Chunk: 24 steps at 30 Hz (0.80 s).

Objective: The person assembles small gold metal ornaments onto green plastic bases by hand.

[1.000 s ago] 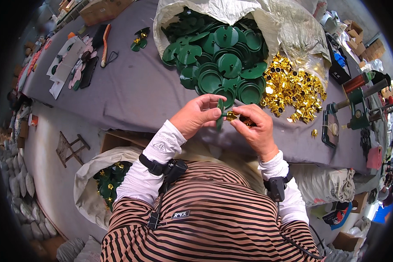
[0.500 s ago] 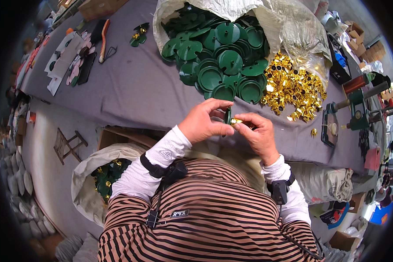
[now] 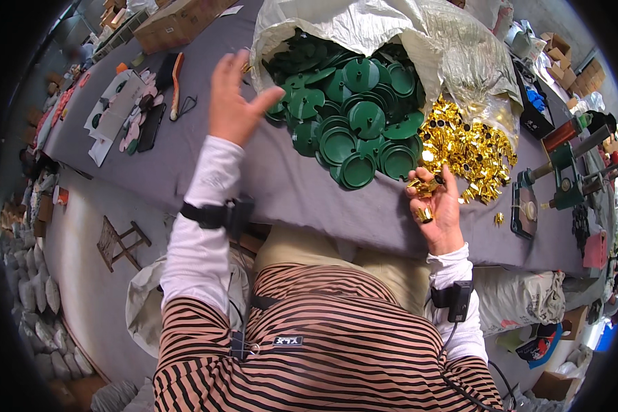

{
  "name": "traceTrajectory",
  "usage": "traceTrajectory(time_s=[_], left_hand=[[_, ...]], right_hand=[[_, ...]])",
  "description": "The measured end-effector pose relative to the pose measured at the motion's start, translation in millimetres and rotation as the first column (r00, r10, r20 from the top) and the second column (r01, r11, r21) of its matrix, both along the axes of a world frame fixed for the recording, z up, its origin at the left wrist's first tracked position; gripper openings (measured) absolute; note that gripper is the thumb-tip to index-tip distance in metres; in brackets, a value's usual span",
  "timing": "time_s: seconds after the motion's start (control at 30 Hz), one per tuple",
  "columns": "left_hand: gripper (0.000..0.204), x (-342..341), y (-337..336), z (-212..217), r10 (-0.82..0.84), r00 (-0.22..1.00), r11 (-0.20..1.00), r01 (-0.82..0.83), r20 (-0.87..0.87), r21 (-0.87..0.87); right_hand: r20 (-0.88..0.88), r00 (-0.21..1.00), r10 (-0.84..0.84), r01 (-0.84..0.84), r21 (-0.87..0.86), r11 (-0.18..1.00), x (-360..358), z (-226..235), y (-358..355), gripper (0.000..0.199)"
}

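My left hand (image 3: 235, 103) is stretched out over the cloth, left of the sack's mouth. Its fingers and thumb are apart, and it appears to hold nothing. A bit of gold shows at its fingertips; whatever lies behind the hand is hidden. My right hand (image 3: 441, 213) is turned palm up at the front of the heap, its fingers curled around a few shiny gold clips (image 3: 424, 214). Beyond it lies a pile of loose gold clips (image 3: 470, 151). Green round plastic discs (image 3: 338, 145) spill from a white woven sack (image 3: 329, 31) between the hands.
Grey cloth (image 3: 185, 154) covers the table. A green metal hand press (image 3: 563, 172) stands at right. At left lie a brush (image 3: 177, 86), a dark phone (image 3: 151, 128) and papers. A cardboard box (image 3: 178, 24) sits at the back; a white sack (image 3: 147, 302) stands below the table.
My left hand has left the right one and reached up and leftward; the green disc is no longer visible between them. My right hand has turned palm up with gold clips in it.
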<state>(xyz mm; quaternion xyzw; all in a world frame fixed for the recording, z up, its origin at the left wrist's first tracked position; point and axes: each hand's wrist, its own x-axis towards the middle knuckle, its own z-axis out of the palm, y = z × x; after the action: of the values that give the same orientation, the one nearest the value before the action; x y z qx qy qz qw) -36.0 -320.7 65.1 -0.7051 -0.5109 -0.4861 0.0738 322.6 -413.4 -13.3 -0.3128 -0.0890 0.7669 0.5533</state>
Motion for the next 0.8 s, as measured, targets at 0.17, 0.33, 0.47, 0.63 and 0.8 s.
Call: traceTrajectory(time_s=[0.17,0.33,0.47,0.63,0.8], left_hand=[[0.062,97,-51,-63,-0.496,0.795,0.865,0.417,-0.349,-0.280],[0.054,108,-46,-99,-0.456,0.757,0.882,0.317,-0.468,-0.348],[0.038,116,-42,-91,-0.494,0.853,0.851,0.434,-0.170,-0.296],[0.027,157,-61,-82,-0.105,0.415,0.401,0.850,0.904,-0.343],[0.029,170,-73,-85,-0.043,0.327,0.304,0.904,0.944,-0.299]], right_hand=[[0.065,0.995,-0.080,0.077,0.053,0.996,15,-17,-4,0.037],[0.043,0.995,-0.092,0.090,0.043,0.995,18,-18,-1,0.041],[0.068,0.996,-0.062,0.057,0.079,0.995,13,-7,0,0.039],[0.302,0.953,-0.021,-0.043,0.205,0.978,6,-3,-5,0.035],[0.689,0.592,-0.417,-0.022,0.531,0.847,-13,-5,-18,0.039]])
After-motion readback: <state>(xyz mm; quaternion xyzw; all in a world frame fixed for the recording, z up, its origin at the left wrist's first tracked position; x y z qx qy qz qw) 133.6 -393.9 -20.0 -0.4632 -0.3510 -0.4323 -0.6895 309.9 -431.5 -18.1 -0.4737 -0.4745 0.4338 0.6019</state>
